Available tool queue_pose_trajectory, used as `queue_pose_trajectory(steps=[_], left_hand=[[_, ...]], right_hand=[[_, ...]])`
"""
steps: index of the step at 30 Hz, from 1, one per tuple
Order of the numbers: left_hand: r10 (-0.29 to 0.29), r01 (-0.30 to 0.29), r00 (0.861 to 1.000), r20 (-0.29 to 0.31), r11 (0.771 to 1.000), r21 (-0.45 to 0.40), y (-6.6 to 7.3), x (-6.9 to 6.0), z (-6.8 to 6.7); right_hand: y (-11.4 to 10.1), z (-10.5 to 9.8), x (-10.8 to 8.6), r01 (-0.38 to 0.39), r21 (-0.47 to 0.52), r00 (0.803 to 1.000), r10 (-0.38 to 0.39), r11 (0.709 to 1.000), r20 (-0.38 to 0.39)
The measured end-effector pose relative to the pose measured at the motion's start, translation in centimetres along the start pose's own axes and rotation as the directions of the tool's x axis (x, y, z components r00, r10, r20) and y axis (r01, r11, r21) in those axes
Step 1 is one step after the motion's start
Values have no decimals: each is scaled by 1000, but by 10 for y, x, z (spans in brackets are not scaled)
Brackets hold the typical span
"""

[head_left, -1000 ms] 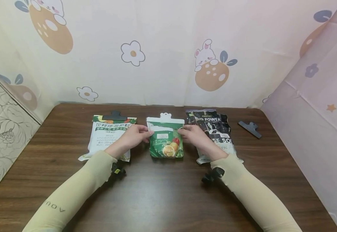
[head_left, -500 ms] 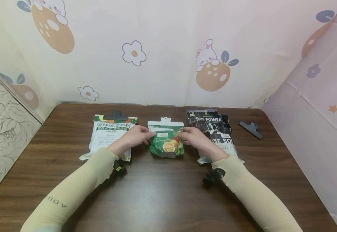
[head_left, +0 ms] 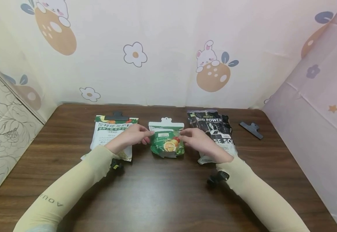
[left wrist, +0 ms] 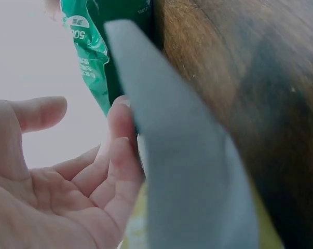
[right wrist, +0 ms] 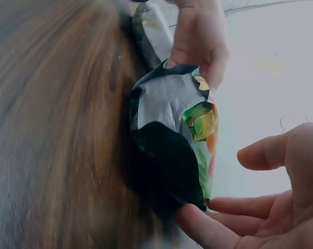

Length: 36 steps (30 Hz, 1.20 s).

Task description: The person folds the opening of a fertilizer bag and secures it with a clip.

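A green pouch [head_left: 168, 145] with fruit printed on it lies at the middle of the table, a white clip [head_left: 166, 122] along its top edge. Beside its left edge is my left hand [head_left: 133, 134], whose thumb stands apart from the fingers in the left wrist view; its fingertips are close to the pouch [left wrist: 94, 57], contact unclear. On the opposite side, my right hand [head_left: 198, 140] has its fingers at the pouch's edge and its thumb raised away, as the right wrist view shows. Neither hand pinches the pouch [right wrist: 166, 98].
To the left lies a white bag [head_left: 101, 137] with a dark clip [head_left: 117, 116] on top. Black-and-white bags [head_left: 210, 124] lie to the right, partly under the right forearm. A loose dark clip [head_left: 251, 129] rests further right. A patterned curtain [head_left: 168, 64] hangs behind.
The pouch's clipped top edge has come lower and nearer, and the pouch looks shorter. Both hands have loosened from its sides; the right wrist has shifted slightly right.
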<state>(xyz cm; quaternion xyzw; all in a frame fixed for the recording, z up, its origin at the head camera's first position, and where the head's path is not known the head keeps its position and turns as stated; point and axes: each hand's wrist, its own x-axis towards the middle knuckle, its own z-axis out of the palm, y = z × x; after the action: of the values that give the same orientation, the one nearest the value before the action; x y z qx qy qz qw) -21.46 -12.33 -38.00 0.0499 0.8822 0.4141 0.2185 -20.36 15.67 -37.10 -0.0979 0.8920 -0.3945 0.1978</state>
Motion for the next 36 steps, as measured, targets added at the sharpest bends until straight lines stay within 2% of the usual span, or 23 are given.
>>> queue_pose_trajectory(steps=[4, 10, 17, 23, 29, 36], left_hand=[[12, -12, 1000, -3, 1000, 23, 1, -2, -2], [54, -54, 999, -7, 998, 34, 3, -5, -3], [142, -142, 990, -21, 990, 4, 11, -6, -1], [241, -241, 970, -38, 971, -2, 24, -5, 3], [288, -289, 955, -75, 957, 2, 43, -1, 7], [342, -344, 938, -56, 939, -19, 66, 8, 16]], right_hand=[[-1, -3, -5, 39, -93, 999, -39, 995, -8], [1, -8, -11, 68, -116, 997, -72, 991, -29], [8, -21, -20, 103, -58, 993, -106, 993, -59], [13, -38, -30, 104, -59, 989, -109, 993, -96], [21, -58, -41, 118, -21, 983, -120, 993, -136], [28, -77, -57, 55, 130, 980, -28, 990, -198]])
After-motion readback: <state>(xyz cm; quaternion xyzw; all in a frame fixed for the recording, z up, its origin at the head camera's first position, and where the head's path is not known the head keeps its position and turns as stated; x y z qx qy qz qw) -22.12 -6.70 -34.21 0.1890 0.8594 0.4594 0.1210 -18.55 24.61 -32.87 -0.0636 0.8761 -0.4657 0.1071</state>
